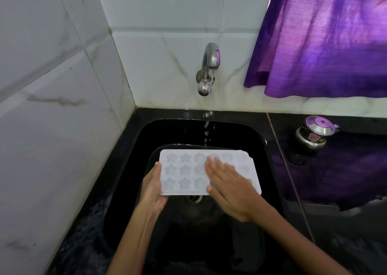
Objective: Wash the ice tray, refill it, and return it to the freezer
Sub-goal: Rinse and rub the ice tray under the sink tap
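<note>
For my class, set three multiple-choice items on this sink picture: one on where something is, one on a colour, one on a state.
1. Where is the ice tray?
A. On the counter by the steel pot
B. Held above the sink
C. Hanging on the tap

2. What colour is the curtain?
A. Purple
B. Green
C. Yellow

3. How does the right hand lie?
A. Curled in a fist away from the tray
B. Gripping the tap
C. Flat on the tray, fingers straight

Answers:
1 B: the left hand holds the tray's edge over the black sink, above the drain.
2 A: the cloth at upper right is plainly purple.
3 C: straight fingers press on the tray's star-shaped cells, while water falls from the tap.
</note>
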Tool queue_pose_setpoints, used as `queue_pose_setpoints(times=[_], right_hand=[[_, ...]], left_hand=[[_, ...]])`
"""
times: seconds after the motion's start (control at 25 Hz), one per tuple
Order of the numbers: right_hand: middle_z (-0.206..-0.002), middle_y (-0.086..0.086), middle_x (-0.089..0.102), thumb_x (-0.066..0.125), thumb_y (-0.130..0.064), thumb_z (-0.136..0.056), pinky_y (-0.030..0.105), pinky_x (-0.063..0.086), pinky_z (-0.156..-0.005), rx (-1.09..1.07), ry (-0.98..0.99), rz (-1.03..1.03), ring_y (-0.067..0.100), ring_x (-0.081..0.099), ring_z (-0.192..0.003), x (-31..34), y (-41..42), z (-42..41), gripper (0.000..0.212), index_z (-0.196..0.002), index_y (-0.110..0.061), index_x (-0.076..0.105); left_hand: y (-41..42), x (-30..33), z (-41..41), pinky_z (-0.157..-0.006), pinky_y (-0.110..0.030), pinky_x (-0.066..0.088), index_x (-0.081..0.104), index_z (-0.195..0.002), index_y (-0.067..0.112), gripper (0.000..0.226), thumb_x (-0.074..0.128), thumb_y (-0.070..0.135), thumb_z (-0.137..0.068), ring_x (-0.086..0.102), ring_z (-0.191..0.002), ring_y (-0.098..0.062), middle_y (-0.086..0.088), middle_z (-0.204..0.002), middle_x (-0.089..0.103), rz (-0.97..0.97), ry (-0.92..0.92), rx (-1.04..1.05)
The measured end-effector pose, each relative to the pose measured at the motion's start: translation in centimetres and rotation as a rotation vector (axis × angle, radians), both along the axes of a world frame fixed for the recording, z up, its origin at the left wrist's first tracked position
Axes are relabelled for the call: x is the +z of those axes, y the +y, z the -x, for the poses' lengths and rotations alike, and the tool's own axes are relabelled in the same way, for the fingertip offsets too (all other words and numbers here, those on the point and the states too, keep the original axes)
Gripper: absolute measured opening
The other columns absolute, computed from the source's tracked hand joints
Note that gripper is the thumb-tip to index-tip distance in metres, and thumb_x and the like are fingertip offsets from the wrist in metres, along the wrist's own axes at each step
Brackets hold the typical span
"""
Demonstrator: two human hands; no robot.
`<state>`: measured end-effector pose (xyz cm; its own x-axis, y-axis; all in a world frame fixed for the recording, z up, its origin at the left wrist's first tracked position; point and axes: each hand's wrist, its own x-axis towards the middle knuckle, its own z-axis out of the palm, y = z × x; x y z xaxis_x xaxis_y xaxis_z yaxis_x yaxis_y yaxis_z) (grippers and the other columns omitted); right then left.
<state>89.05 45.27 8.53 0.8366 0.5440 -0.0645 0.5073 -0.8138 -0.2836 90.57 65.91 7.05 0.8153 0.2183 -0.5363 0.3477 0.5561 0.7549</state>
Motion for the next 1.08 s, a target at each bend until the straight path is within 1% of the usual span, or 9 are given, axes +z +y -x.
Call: queue_pose_setpoints(times=[0.16,0.32,0.44,0.52,0.6,0.72,0.8,0.92,1.08], right_hand=[[-0.159,-0.002,-0.009,-0.024,-0.068,-0.074,0.029,-0.014,-0.115,-0.213,-0.095,0.058,0.013,-0.018,-0.143,-0.3,-1.5,-0.6,0.095,-0.151,-0.015,-0.005],[-0.16,-0.001,0.001,-0.008,-0.062,-0.088,0.027,-0.01,-0.114,-0.114,-0.119,-0.052,0.019,-0.006,-0.147,-0.3,0.6,0.1,0.082,-0.151,-0.012,0.008],[-0.152,-0.008,0.027,0.029,-0.036,-0.102,0.023,0.008,-0.118,-0.027,-0.087,-0.338,0.006,0.016,-0.144,-1.6,-0.6,1.1,0.047,-0.143,-0.016,0.039],[-0.141,-0.004,0.047,0.047,-0.016,-0.098,0.024,0.028,-0.113,-0.294,-0.168,-0.646,0.013,0.04,-0.136,-2.9,-2.3,0.7,0.036,-0.133,-0.011,0.052],[-0.129,0.0,0.055,0.052,-0.009,-0.095,0.019,0.042,-0.098,-0.553,-0.056,-0.865,0.015,0.055,-0.119,-3.1,-3.9,-0.1,0.034,-0.13,-0.006,0.053],[-0.115,0.005,0.064,0.054,-0.008,-0.094,0.01,0.049,-0.082,-0.65,0.165,-1.0,0.002,0.06,-0.097,-3.2,-5.0,-0.8,0.029,-0.123,-0.004,0.057],[-0.1,0.001,0.067,0.056,-0.005,-0.092,0.022,0.053,-0.087,-0.718,0.204,-1.06,0.009,0.063,-0.093,-4.1,-5.5,-1.0,0.028,-0.12,-0.004,0.059],[-0.089,-0.001,0.066,0.058,-0.001,-0.09,0.036,0.053,-0.09,-0.768,0.246,-1.08,0.022,0.065,-0.094,-5.9,-6.2,-0.5,0.03,-0.12,-0.002,0.059],[-0.091,0.003,0.065,0.058,0.003,-0.089,0.035,0.055,-0.085,-0.811,0.252,-1.083,0.025,0.065,-0.093,-7.4,-6.7,0.3,0.019,-0.105,-0.006,0.062]], left_hand=[[-0.1,-0.6,1.0,-0.061,-0.037,0.057,0.061,-0.107,0.009,0.036,0.036,0.035,-0.101,0.068,-0.087,-0.028,-0.013,-0.102,0.07,0.006,0.013,-0.007],[0.2,-0.6,0.9,-0.061,-0.036,0.059,0.06,-0.11,0.01,0.035,0.037,0.034,-0.101,0.067,-0.088,-0.025,-0.01,-0.102,0.069,-0.013,-0.035,0.019],[1.2,-1.1,0.8,-0.071,-0.038,0.058,0.057,-0.118,0.011,0.034,0.037,0.032,-0.101,0.067,-0.096,-0.026,-0.01,-0.108,0.068,-0.073,-0.1,0.013],[1.9,-2.0,0.6,-0.073,-0.04,0.058,0.054,-0.124,0.009,0.036,0.04,0.031,-0.1,0.065,-0.103,-0.031,-0.013,-0.117,0.066,-0.114,-0.145,-0.027],[2.1,-2.3,0.5,-0.078,-0.045,0.057,0.05,-0.129,0.007,0.04,0.043,0.032,-0.098,0.063,-0.108,-0.034,-0.016,-0.122,0.064,-0.139,-0.18,-0.074],[1.8,-2.9,0.7,-0.081,-0.05,0.055,0.051,-0.125,0.009,0.038,0.045,0.035,-0.098,0.064,-0.106,-0.033,-0.014,-0.12,0.064,-0.173,-0.228,-0.142],[1.6,-3.3,1.0,-0.08,-0.047,0.055,0.055,-0.111,0.018,0.023,0.04,0.032,-0.1,0.066,-0.097,-0.026,-0.007,-0.111,0.067,-0.244,-0.228,-0.156],[1.8,-3.6,1.3,-0.072,-0.036,0.054,0.053,-0.095,0.022,0.019,0.036,0.026,-0.102,0.062,-0.086,-0.017,-0.001,-0.098,0.064,-0.421,-0.247,-0.201],[2.4,-4.4,1.7,-0.07,-0.029,0.053,0.057,-0.09,0.016,0.018,0.041,0.015,-0.1,0.064,-0.077,-0.011,0.002,-0.082,0.068,-0.512,-0.324,-0.272]])
